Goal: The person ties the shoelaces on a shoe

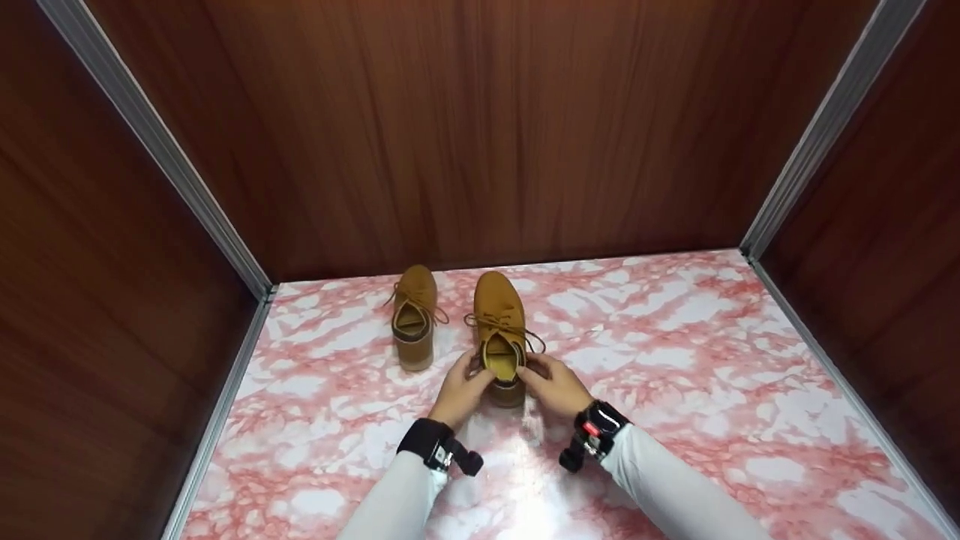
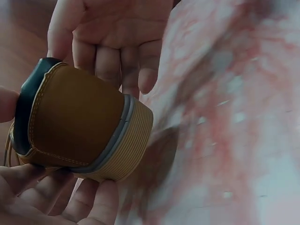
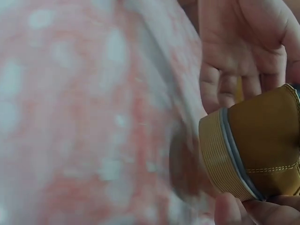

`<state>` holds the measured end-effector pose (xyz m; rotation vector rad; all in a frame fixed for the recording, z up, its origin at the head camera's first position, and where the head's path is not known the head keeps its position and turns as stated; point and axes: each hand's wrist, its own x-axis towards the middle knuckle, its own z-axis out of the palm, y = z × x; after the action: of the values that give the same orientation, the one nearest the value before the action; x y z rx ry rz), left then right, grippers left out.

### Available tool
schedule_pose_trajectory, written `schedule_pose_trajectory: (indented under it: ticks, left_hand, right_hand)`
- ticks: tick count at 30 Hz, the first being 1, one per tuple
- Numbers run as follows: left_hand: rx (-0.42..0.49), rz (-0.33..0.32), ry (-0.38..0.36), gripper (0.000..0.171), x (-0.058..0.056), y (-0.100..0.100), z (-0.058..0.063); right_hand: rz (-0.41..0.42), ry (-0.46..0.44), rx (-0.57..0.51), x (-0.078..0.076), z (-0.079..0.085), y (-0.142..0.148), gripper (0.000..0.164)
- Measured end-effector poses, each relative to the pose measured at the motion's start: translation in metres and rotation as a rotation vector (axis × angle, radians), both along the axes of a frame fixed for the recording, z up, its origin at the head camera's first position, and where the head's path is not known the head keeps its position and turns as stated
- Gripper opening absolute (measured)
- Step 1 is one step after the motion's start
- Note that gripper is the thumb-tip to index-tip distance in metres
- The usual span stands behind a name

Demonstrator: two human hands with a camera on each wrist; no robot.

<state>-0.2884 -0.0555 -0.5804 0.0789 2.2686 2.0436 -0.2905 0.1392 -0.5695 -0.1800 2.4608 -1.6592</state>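
A tan lace-up shoe (image 1: pixel 495 296) points away from me, its laces tied in a bow and its yellowish insole showing. My left hand (image 1: pixel 461 390) grips the left side of its heel, thumb at the collar. On the other side, my right hand (image 1: pixel 559 386) holds the heel too, its thumb also at the opening. The left wrist view shows the brown heel (image 2: pixel 75 117) with its dark collar and ribbed tan sole, fingers along both sides. In the right wrist view the sole (image 3: pixel 222 154) appears above a dark reflection on the glossy surface.
A matching tan shoe (image 1: pixel 416 289) stands to the left, toe towards the back wall. Brown wood-look panels (image 1: pixel 480 135) with grey metal edging (image 1: pixel 165 165) enclose the back and sides. The red-and-white marbled surface (image 1: pixel 675 360) stretches around the shoes.
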Motion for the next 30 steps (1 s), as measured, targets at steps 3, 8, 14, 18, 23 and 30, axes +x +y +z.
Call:
schedule_pose_trajectory:
  ticks: [3, 8, 14, 18, 23, 30]
  left_hand:
    - [0.023, 0.039, 0.004, 0.054, -0.013, 0.0, -0.004]
    - [-0.077, 0.096, 0.014, 0.05, -0.028, -0.001, -0.008]
    - [-0.069, 0.171, -0.047, 0.049, -0.04, 0.001, -0.014]
    - [-0.002, 0.287, -0.069, 0.043, -0.046, 0.007, -0.017]
    - [-0.097, 0.367, -0.029, 0.041, -0.051, 0.013, -0.014]
    - [-0.144, 0.303, 0.004, 0.046, -0.052, 0.017, -0.007]
  right_hand:
    - [-0.024, -0.045, -0.07, -0.013, -0.004, -0.008, 0.053]
    - [-0.066, -0.103, -0.14, -0.029, -0.008, -0.018, 0.052]
    - [-0.153, -0.11, -0.139, -0.04, -0.015, -0.027, 0.042]
    - [-0.228, -0.071, -0.087, -0.047, -0.018, -0.034, 0.036]
    - [-0.259, -0.042, -0.098, -0.056, -0.016, -0.04, 0.039]
    - [-0.14, -0.081, -0.194, -0.055, -0.012, -0.037, 0.047]
